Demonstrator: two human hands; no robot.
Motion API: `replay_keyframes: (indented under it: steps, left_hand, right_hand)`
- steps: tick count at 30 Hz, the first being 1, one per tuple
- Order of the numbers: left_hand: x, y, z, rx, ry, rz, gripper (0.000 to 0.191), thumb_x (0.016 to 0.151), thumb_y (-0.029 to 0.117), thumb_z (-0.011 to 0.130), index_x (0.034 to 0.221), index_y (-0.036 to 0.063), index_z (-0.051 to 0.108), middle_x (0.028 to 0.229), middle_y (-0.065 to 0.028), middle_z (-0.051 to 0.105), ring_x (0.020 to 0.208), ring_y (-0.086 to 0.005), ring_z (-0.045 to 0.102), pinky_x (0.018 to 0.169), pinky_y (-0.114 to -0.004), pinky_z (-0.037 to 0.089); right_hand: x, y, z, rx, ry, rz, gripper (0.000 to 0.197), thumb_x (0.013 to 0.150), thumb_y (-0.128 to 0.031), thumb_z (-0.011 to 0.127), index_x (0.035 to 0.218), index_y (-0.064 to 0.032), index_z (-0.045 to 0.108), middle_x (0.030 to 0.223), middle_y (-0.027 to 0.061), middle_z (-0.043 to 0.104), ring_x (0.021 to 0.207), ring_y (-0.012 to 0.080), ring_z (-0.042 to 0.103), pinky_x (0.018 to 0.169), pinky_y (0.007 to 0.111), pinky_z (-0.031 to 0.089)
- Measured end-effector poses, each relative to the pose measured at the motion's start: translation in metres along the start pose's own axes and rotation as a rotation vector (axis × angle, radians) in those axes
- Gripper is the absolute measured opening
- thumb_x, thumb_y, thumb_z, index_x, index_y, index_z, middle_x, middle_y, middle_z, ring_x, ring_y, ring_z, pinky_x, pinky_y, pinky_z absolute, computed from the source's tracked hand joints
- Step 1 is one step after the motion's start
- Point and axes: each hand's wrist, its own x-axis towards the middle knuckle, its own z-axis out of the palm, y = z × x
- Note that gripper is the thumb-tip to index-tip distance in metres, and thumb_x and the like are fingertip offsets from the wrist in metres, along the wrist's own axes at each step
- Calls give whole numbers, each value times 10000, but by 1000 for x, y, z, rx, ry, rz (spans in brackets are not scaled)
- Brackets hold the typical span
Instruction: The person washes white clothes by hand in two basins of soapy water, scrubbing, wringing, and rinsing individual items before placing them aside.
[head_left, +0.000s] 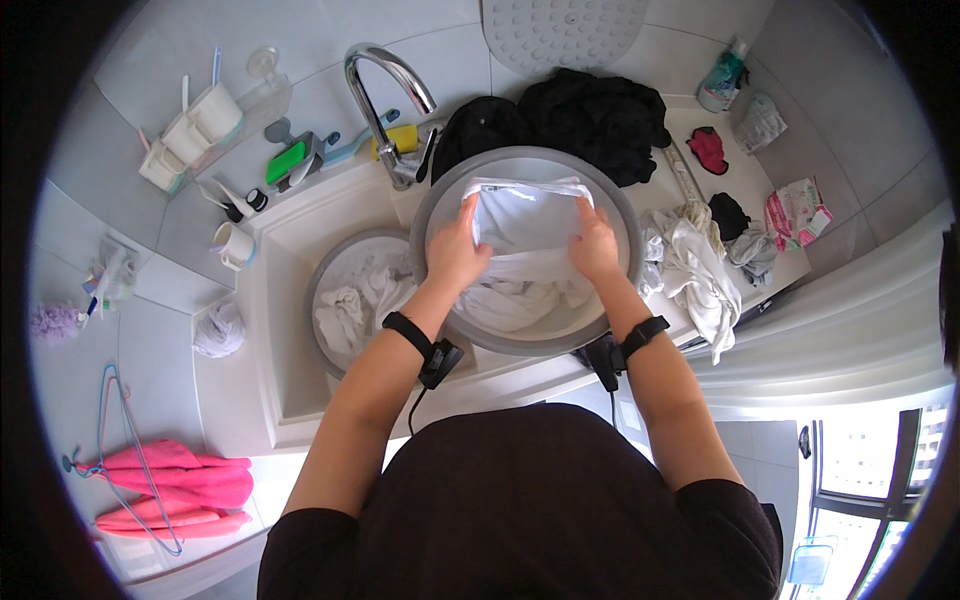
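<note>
A wet white garment (536, 217) is spread between my two hands over a large grey basin (630, 225). My left hand (459, 251) grips one end of its waistband or hem, and my right hand (595, 241) grips the other end. The lower part of the garment hangs into the basin, where more white cloth (510, 304) lies. To the left, a second grey basin (319, 289) stands in the white sink (274, 330), with white cloths (356, 307) in it. The large basin partly covers its rim.
A chrome faucet (386, 112) rises behind the sink. Black clothes (592, 120) are heaped behind the large basin. On the right counter lie white cloths (694, 262), a red cloth (708, 150), a pink-and-white packet (796, 214) and a green bottle (722, 79). A white curtain (832, 337) hangs at right.
</note>
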Motion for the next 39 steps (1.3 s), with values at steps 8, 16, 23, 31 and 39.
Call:
replay_keyframes:
  steps: [8, 16, 23, 31, 39]
  left_hand:
    - [-9, 11, -7, 170, 242, 181, 637, 670, 99, 674, 1262, 240, 486, 996, -116, 514, 860, -326, 570, 611, -423, 506]
    - [-7, 1, -4, 70, 226, 215, 518, 654, 41, 667, 1140, 198, 583, 1092, -135, 473, 1000, -308, 527, 732, -412, 510]
    - [-11, -1, 11, 130, 5, 350, 290, 641, 82, 698, 914, 180, 681, 1160, -130, 484, 1074, -351, 473, 862, -445, 418]
    - [12, 13, -51, -268, 102, 340, 132, 672, 96, 707, 782, 148, 656, 1240, -121, 451, 1116, -336, 441, 888, -444, 390]
    - [24, 56, -117, -1561, -614, 8, 661, 909, 648, 253, 1007, 106, 620, 1459, -180, 276, 1282, -302, 321, 952, -395, 340]
  right_hand:
    - [-1, 1, -1, -157, 352, -125, 548, 631, 11, 599, 1160, -129, 577, 1254, 151, 436, 1157, 378, 396, 968, 493, 362]
    - [-8, 3, 2, -144, -81, -160, 331, 633, -86, 676, 955, -161, 698, 1263, 76, 486, 1212, 336, 368, 990, 501, 327]
    - [-4, 8, 4, 130, -7, -229, 118, 710, -118, 652, 824, -91, 670, 995, 93, 592, 832, 280, 601, 724, 378, 489]
    - [-2, -10, -7, 200, 25, -227, 95, 731, -46, 621, 825, -33, 631, 858, 112, 598, 661, 272, 611, 611, 363, 495]
    - [-2, -17, -2, 181, -2, -165, 93, 713, -13, 629, 800, -43, 616, 866, 95, 589, 695, 266, 591, 672, 368, 443]
